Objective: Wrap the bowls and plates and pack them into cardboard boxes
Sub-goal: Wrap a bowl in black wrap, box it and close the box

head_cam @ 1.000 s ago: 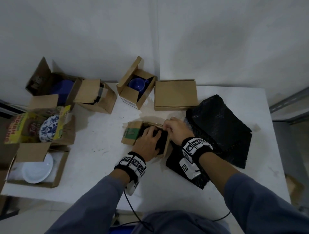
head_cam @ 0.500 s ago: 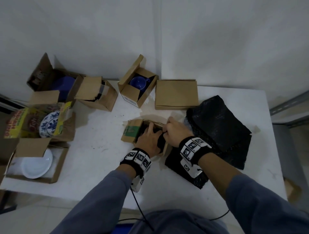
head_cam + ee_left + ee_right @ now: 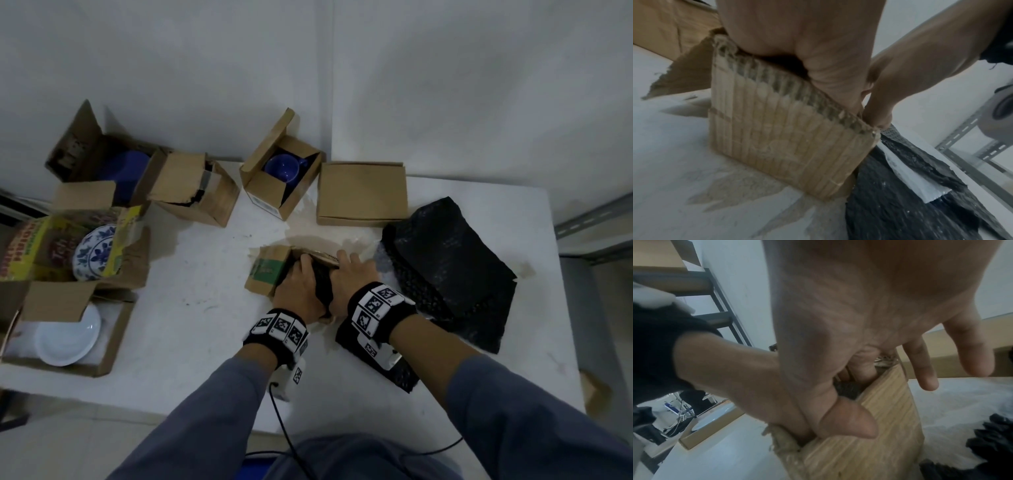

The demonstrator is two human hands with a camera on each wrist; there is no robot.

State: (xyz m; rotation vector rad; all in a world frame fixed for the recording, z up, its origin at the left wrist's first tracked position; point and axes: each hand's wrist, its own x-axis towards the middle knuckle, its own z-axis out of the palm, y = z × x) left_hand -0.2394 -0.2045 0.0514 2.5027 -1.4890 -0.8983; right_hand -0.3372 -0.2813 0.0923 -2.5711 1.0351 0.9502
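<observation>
A small open cardboard box [image 3: 267, 270] with a green label on its flap stands at the table's middle. A bundle in black wrap [image 3: 323, 291] sits in its mouth, between my hands. My left hand [image 3: 299, 286] lies over the bundle and reaches down into the box [image 3: 787, 146]; its fingers are hidden inside. My right hand [image 3: 354, 274] holds the box wall [image 3: 869, 451], with the thumb [image 3: 846, 421] outside and two fingers inside next to the black wrap [image 3: 849, 389]. Its other two fingers stick out straight.
Black bubble-wrap sheets [image 3: 445, 274] lie right of the box. Behind are a closed flat carton [image 3: 361, 192] and an open box with a blue cup [image 3: 281, 171]. More open boxes at left hold a patterned plate [image 3: 94, 251] and a white plate [image 3: 66, 337]. A metal rack [image 3: 596, 219] stands at right.
Both hands have drawn closer together over the box, and the black bundle sits lower in it. The box has stayed in place.
</observation>
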